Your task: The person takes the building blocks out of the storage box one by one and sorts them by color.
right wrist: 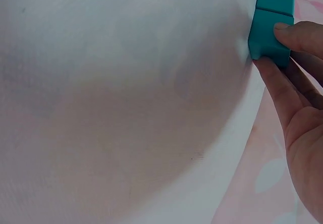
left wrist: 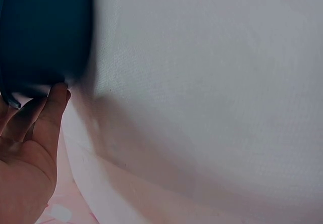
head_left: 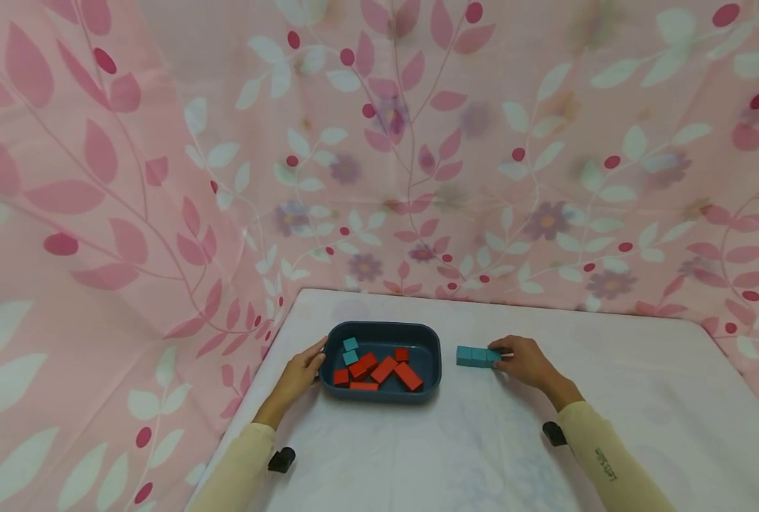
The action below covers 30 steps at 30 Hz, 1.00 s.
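The head view took in the whole layout: a dark blue tray (head_left: 379, 398) on a white-covered table (head_left: 417, 455), with red blocks (head_left: 384, 370) and a pair of small teal cubes (head_left: 351, 357) inside it. The cubes sat toward the tray's left end, the red blocks spread along the near side and the middle. None of these contents showed in the left wrist view, which gave only the tray's blue outside and the left hand (head_left: 297, 375) at its end, fingers bent against the wall; that hand had hold of the tray's left end.

The right hand (head_left: 528, 361) pinched a row of teal blocks (head_left: 471, 356), three joined end to end, just beyond the tray's right side and apart from it. The right wrist view added what the head view hid — the thumb (right wrist: 298, 36) lay on the face of the end block, with fingers against its other side, the grip nearly closed. There the row ran up out of the picture, so its far end could not be seen.

From the head, the row's long axis ran left to right, roughly parallel to the tray's long side — its free end pointed at the tray, its held end away. Whether it rested on the table or was slightly raised, I cannot tell.
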Tool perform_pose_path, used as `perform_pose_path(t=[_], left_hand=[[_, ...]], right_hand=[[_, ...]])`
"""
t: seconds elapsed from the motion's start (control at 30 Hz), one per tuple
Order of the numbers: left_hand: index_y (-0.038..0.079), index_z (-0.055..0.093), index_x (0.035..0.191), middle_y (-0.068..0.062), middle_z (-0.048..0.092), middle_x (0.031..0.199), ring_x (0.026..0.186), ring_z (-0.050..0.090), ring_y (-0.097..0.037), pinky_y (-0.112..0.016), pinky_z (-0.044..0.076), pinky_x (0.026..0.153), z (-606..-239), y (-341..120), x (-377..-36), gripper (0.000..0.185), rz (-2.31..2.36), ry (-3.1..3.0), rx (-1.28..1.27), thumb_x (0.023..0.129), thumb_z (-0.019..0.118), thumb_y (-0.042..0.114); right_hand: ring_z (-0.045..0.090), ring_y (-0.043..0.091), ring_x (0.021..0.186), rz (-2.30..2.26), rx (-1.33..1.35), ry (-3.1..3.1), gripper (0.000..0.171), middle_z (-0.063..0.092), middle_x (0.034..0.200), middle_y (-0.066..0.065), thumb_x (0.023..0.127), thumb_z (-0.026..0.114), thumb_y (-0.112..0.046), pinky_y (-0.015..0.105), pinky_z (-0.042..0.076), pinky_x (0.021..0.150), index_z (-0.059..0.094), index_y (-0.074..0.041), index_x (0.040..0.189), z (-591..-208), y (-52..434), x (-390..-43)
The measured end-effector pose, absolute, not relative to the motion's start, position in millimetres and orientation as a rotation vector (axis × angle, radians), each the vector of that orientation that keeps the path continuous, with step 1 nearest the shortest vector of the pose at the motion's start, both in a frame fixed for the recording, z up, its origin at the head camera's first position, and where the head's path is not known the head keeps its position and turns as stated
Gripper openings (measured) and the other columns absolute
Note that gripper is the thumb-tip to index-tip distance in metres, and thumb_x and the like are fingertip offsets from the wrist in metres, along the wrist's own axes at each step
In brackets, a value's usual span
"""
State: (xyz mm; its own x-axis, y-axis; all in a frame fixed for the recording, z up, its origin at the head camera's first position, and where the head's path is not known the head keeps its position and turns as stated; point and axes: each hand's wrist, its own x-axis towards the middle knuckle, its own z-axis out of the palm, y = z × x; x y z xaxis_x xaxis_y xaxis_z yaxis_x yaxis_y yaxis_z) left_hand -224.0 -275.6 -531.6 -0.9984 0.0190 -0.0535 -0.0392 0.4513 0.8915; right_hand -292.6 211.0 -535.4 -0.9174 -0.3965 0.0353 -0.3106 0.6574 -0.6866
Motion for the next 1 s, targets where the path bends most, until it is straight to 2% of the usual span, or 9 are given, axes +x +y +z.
perform_pose_path(t=[0.37, 0.57, 0.8, 1.0], left_hand=[[0.022, 0.041, 0.150, -0.017, 0.043, 0.148, 0.121, 0.055, -0.032, -0.043, 0.055, 0.084, -531.3, -274.8, -223.1, 0.047, 1.612, 2.640, -0.015, 0.104, 0.049, 0.019], [0.022, 0.041, 0.150, -0.017, 0.044, 0.147, 0.120, 0.055, -0.033, -0.043, 0.055, 0.085, -531.4, -273.8, -223.3, 0.047, 1.627, 2.631, -0.022, 0.104, 0.049, 0.018], [0.022, 0.041, 0.150, -0.016, 0.045, 0.147, 0.119, 0.055, -0.032, -0.042, 0.054, 0.086, -531.1, -273.9, -222.5, 0.047, 1.631, 2.635, -0.035, 0.104, 0.049, 0.018], [0.021, 0.041, 0.150, -0.016, 0.045, 0.147, 0.118, 0.055, -0.031, -0.043, 0.054, 0.087, -529.9, -270.5, -221.2, 0.047, 1.649, 2.629, -0.048, 0.103, 0.050, 0.017]], right_hand=[[0.061, 0.032, 0.107, -1.123, -0.613, 2.729, 0.041, 0.065, 0.117, 0.013, 0.083, 0.075, -0.004, 0.046, 0.054, 0.088, 0.064, 0.001, 0.123, -534.8, 209.6, -292.9], [0.061, 0.034, 0.108, -1.084, -0.700, 2.775, 0.042, 0.066, 0.116, 0.015, 0.080, 0.076, -0.002, 0.050, 0.053, 0.089, 0.066, 0.001, 0.121, -518.4, 200.0, -298.8], [0.062, 0.036, 0.107, -1.073, -0.883, 2.812, 0.038, 0.066, 0.115, 0.015, 0.083, 0.075, -0.005, 0.049, 0.053, 0.088, 0.067, -0.001, 0.120, -490.0, 163.6, -309.1], [0.062, 0.028, 0.105, -1.039, -0.989, 2.802, 0.036, 0.068, 0.114, 0.007, 0.084, 0.077, -0.011, 0.044, 0.054, 0.088, 0.068, -0.006, 0.119, -463.1, 120.6, -319.6]])
